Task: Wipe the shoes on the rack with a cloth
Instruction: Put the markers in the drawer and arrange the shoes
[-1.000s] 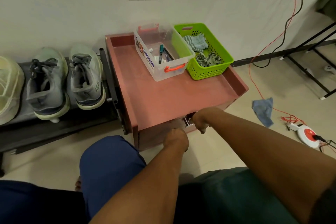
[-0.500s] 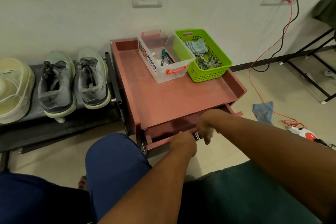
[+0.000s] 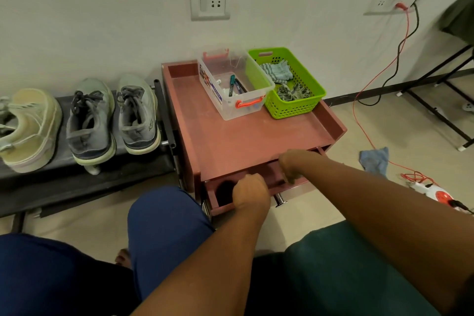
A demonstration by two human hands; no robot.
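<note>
while the left hand (image 3: 250, 194) curls over the open drawer (image 3: 256, 185) front, the right hand (image 3: 291, 165) reaches inside, grip unclear; pulling further risks tipping the cabinet (image 3: 246, 141).

The left hand (image 3: 250, 194) covers the middle of the open drawer (image 3: 259, 182), and its fingers curl out of sight, so what they touch cannot be told. The right hand (image 3: 291, 165) reaches inside; its fingertips are hidden too. A dark shape (image 3: 225, 191) in the drawer's left corner is too shadowed to name. The pale shoe (image 3: 28, 128) is cut by the left edge. The clear box's (image 3: 234, 84) small contents are too small to identify beyond pens (image 3: 232, 84). The rack's (image 3: 84, 177) lower part is hidden behind the knee (image 3: 164, 218).
</note>
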